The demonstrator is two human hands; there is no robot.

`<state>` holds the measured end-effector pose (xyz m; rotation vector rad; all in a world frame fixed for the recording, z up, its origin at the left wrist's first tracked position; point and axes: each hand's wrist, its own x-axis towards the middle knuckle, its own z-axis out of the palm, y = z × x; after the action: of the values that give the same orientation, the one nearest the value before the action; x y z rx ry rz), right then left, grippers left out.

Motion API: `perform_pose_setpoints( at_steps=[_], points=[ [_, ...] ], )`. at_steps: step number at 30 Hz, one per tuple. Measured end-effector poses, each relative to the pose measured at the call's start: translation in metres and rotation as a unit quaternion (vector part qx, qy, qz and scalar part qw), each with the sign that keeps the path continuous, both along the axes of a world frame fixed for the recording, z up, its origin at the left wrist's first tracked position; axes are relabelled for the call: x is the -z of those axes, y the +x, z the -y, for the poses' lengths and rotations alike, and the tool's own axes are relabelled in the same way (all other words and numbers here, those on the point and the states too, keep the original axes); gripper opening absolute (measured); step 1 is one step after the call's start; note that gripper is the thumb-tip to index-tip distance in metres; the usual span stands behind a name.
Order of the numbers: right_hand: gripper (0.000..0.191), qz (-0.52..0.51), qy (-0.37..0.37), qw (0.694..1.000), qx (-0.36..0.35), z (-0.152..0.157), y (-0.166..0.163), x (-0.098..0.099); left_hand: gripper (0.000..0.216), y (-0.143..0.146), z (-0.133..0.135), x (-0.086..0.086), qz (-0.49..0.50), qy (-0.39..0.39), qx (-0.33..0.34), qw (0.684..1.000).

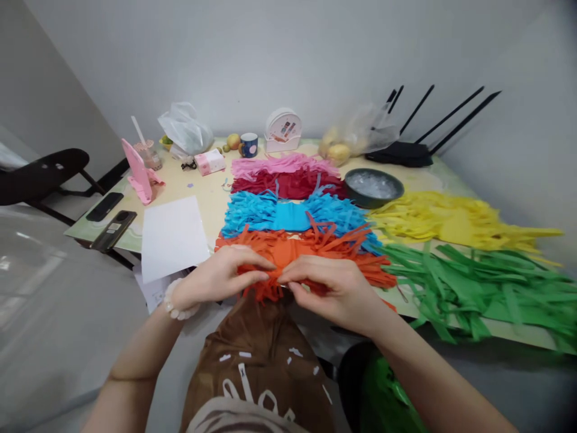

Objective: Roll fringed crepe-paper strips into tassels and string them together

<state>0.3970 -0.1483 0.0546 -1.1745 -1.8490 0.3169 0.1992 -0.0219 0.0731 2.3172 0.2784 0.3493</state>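
An orange fringed paper piece (311, 249) lies at the table's near edge. My left hand (220, 276) and my right hand (331, 285) both pinch its near fringe, fingertips almost meeting at the middle. My left wrist wears a pale bead bracelet (174, 304). Behind the orange piece lie a blue fringed piece (288, 215), a dark red one (288, 183) and a pink one (282, 163), stacked in rows toward the wall.
Green paper strips (473, 282) and yellow fringed paper (455, 225) cover the table's right side. A dark bowl (373, 187) sits behind them. White sheets (171, 236), two phones (112, 228) and a pink stand (137, 171) are at left. A mug (249, 145), bags and fruit line the wall.
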Motion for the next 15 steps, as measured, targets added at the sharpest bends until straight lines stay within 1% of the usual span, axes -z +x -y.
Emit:
perform_pose_setpoints(
  at_steps=[1,3,5,7,9,10,12,15],
  points=[
    [0.018,0.010,0.007,1.000,-0.006,0.001,0.000,0.000,0.019,0.002,0.001,0.001,-0.018,-0.007,0.011,1.000],
    [0.019,0.029,0.015,0.999,-0.016,0.003,0.002,0.001,0.017,0.003,0.001,0.005,-0.029,0.000,0.010,1.000],
    [0.020,0.037,0.001,0.999,-0.016,0.005,0.005,0.002,0.017,0.003,0.000,0.010,-0.016,0.056,-0.010,0.998],
    [0.021,0.026,-0.061,0.998,-0.004,0.006,0.009,0.001,0.019,0.002,-0.001,0.016,0.008,0.157,-0.044,0.987],
    [0.033,-0.024,-0.151,0.988,0.006,0.002,0.011,-0.001,0.020,0.001,-0.002,0.022,0.036,0.261,-0.071,0.962],
    [0.038,-0.060,-0.193,0.979,0.004,-0.001,0.011,-0.002,0.020,0.000,-0.002,0.024,0.049,0.303,-0.074,0.949],
    [0.038,-0.136,-0.255,0.957,-0.023,-0.011,0.010,-0.003,0.021,-0.002,-0.001,0.029,0.084,0.359,-0.060,0.928],
    [0.039,-0.224,-0.319,0.916,-0.096,-0.024,0.004,0.003,0.025,-0.006,-0.002,0.034,0.130,0.385,-0.043,0.913]
  ],
)
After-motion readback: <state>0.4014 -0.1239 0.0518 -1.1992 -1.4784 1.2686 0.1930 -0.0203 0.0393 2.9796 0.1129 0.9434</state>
